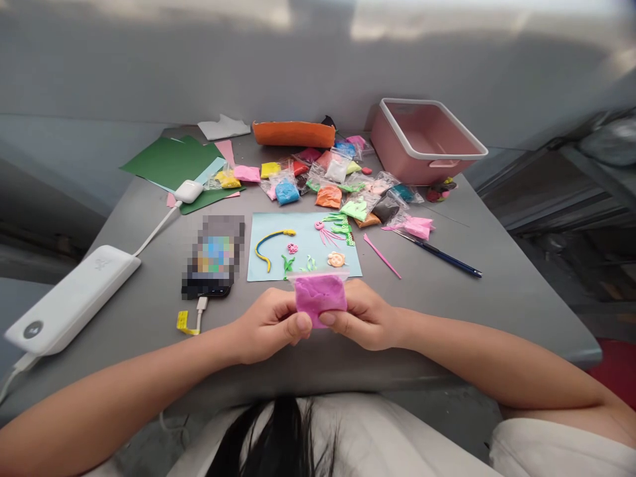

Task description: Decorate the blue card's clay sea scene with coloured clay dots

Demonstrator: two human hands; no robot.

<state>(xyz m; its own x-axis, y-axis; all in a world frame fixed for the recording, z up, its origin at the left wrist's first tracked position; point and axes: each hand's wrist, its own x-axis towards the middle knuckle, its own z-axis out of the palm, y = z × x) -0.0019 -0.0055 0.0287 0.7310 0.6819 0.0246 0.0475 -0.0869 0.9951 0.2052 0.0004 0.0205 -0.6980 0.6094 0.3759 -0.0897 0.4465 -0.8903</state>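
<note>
Between my two hands is a clear bag of purple-pink modelling clay (320,297), held up above the table's near side. My left hand (273,323) grips its left side, thumb in front. On the right side my right hand (366,317) pinches it the same way; the fingers behind the bag are hidden. Just beyond lies a light blue sheet (263,268) bearing clay figures: a blue and yellow eel-like strip (259,246), a pink jellyfish or octopus shape (322,227), a small pink fish-like shape (292,248), an orange turtle-like shape (336,259) and green weeds (288,265).
Several bagged clays (328,196) lie behind the sheet, near a pink bin (407,156) and an orange piece (293,134). A pink modelling tool (381,256) and dark blue pen-like tool (444,258) lie right. Left are a phone (214,255), power bank (74,298) and green paper (173,159).
</note>
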